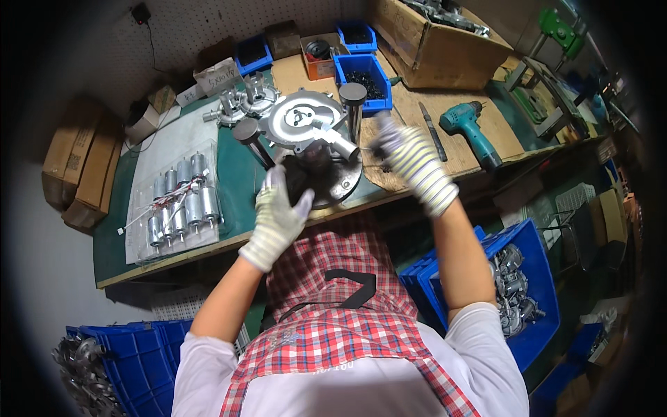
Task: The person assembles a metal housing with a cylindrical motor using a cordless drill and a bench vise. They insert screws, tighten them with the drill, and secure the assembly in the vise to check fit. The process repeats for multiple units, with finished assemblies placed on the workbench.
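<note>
My left hand [278,221], in a striped knit glove, is at the near left side of a round metal fixture [342,186]. Its thumb stands apart from the fingers, and nothing shows between them. On the fixture, between two dark-topped posts [353,96], sits a round silver metal housing [300,119] with a spout pointing to the right. My right hand [419,167], gloved alike, hovers over the cardboard to the right of the fixture, near some small dark pieces [379,154]. Motion smears its fingertips, so whether it holds anything is unclear.
A teal cordless drill [469,132] and a dark slim tool [432,132] lie on the right. Blue bins [365,76] of small black parts and a carton [438,48] stand behind. Bagged motors [182,201] lie left; a blue crate [538,285] of metal parts is below right.
</note>
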A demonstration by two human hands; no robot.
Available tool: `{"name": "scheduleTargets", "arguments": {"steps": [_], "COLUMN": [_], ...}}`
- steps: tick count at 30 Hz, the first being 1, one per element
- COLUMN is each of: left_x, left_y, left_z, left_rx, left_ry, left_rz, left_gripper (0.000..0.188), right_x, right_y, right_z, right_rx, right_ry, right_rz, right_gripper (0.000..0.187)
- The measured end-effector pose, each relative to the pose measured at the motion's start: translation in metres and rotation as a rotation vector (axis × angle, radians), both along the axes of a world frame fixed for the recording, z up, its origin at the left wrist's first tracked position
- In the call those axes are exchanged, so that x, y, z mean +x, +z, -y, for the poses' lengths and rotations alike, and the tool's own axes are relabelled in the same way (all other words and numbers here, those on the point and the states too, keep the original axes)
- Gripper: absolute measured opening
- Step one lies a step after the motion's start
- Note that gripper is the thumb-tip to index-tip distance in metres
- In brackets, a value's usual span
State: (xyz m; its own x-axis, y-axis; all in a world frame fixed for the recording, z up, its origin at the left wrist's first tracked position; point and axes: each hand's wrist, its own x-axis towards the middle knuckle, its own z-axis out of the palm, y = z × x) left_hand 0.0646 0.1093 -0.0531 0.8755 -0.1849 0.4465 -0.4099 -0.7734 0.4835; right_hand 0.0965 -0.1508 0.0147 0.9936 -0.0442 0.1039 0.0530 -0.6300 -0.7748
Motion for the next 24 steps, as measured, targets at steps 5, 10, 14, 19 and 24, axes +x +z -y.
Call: {"name": "scheduleTargets", "arguments": {"steps": [5,10,14,19,24], "left_x": [0.064,0.113,0.093,0.098,0.086], "left_y": [-0.024,-0.058,-0.026,-0.037,-0.016], "left_z": [0.041,0.075,0.077,0.077,0.082], "left_rx": [0.277,-1.207,-1.430,-1.152,-1.385], "left_ry": [0.065,-0.267,-0.213,-0.183,-0.154], "left_rz": [0.202,-0.247,-0.320,-0.165,-0.352], "left_gripper": [0.044,0.025,0.026,0.031,0.030], "right_x": [-0.035,-0.020,-0.038,-0.039,-0.044], "right_y": [0.018,-0.040,-0.014,-0.017,-0.009], "right_z": [-0.068,-0.104,-0.103,-0.096,-0.087], "right_rx": [0.776,0.634,0.845,0.834,0.845], "right_ry": [0.332,0.157,0.118,0.162,0.188], "right_rz": [-0.361,-0.027,-0.102,-0.041,-0.092], "right_gripper": [0.045,0.040,0.036,0.036,0.037]}}
